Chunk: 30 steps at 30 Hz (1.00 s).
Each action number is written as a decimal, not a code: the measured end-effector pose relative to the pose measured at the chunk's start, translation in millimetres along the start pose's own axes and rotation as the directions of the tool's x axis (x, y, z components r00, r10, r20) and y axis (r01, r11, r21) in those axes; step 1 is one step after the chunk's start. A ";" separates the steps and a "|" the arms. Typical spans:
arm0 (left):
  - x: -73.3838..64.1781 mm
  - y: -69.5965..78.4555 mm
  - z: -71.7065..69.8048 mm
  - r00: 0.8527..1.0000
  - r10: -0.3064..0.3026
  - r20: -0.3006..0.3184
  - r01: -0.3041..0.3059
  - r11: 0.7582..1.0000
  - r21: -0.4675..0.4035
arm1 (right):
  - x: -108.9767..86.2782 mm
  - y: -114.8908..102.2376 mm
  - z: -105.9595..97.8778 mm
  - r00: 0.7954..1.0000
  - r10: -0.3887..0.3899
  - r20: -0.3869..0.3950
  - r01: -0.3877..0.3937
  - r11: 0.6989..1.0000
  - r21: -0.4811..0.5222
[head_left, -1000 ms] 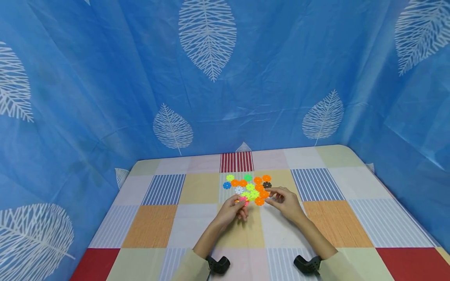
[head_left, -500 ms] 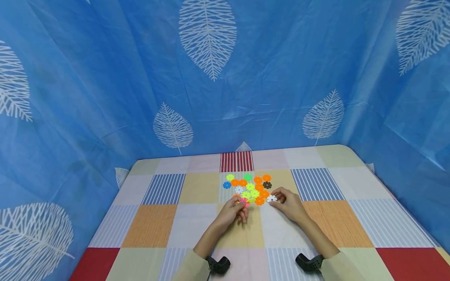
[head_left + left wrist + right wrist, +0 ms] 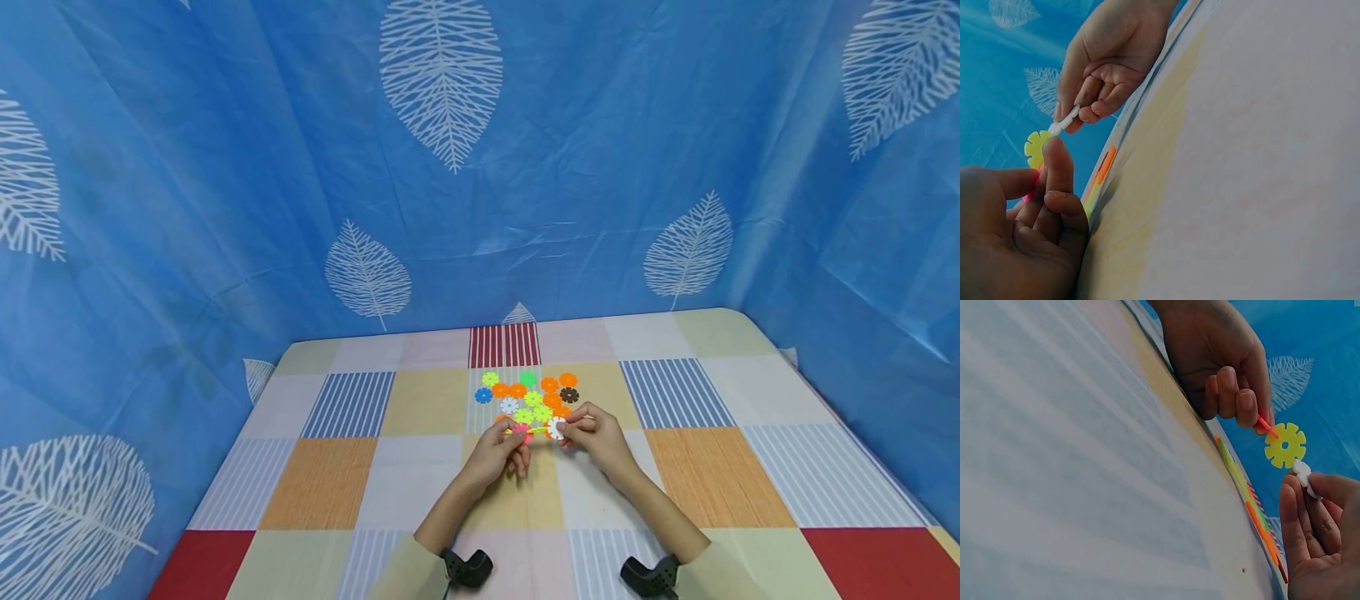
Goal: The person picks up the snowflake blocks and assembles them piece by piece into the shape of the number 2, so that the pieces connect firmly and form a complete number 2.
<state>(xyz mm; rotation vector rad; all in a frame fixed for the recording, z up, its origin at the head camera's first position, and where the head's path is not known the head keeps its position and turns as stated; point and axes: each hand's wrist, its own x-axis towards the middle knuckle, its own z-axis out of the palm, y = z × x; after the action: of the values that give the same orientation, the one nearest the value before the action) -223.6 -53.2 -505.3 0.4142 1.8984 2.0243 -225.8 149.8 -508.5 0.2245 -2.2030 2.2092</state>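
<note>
Between thumb and fingers, my left hand (image 3: 489,458) pinches a pink notched snowflake disc (image 3: 522,432). A yellow snowflake disc (image 3: 1277,451) is joined to the pink one, standing at an angle to it and facing the right wrist view. My right hand (image 3: 603,442) pinches a white snowflake disc (image 3: 1302,471) by its edge. The white disc's free edge is right at the yellow disc's rim, across from the pink one. Both hands are held close together, just in front of the loose discs.
Several loose snowflake discs lie beyond the hands on the patchwork cloth (image 3: 420,467): orange discs (image 3: 550,384), a blue disc (image 3: 483,396), a black disc (image 3: 569,395), a green disc (image 3: 528,379). A blue leaf-patterned curtain (image 3: 525,208) surrounds the table's back and sides.
My right hand turned the white disc into view beside the orange discs, then brought it left to the yellow disc. My left hand stayed nearly still with the pink disc.
</note>
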 end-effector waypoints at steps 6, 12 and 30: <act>-1.1 0.8 0.1 1.000 -0.001 -0.002 0.001 0.999 0.040 | -0.6 0.7 1.0 0.999 -0.033 0.028 0.034 0.999 -0.029; -4.0 8.1 2.3 1.000 0.006 0.012 -0.007 0.997 0.072 | -0.9 0.5 4.2 0.998 -0.053 0.039 0.054 0.998 -0.020; -14.1 26.0 13.1 0.994 0.074 -0.085 -0.063 0.991 0.120 | -2.2 2.5 8.0 0.985 -0.170 -0.013 0.169 0.985 -0.019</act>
<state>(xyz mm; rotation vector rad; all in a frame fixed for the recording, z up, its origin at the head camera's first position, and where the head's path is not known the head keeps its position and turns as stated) -206.4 -48.9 -478.2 0.4306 2.0913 2.0123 -223.2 142.1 -511.2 0.3791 -2.1080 2.0952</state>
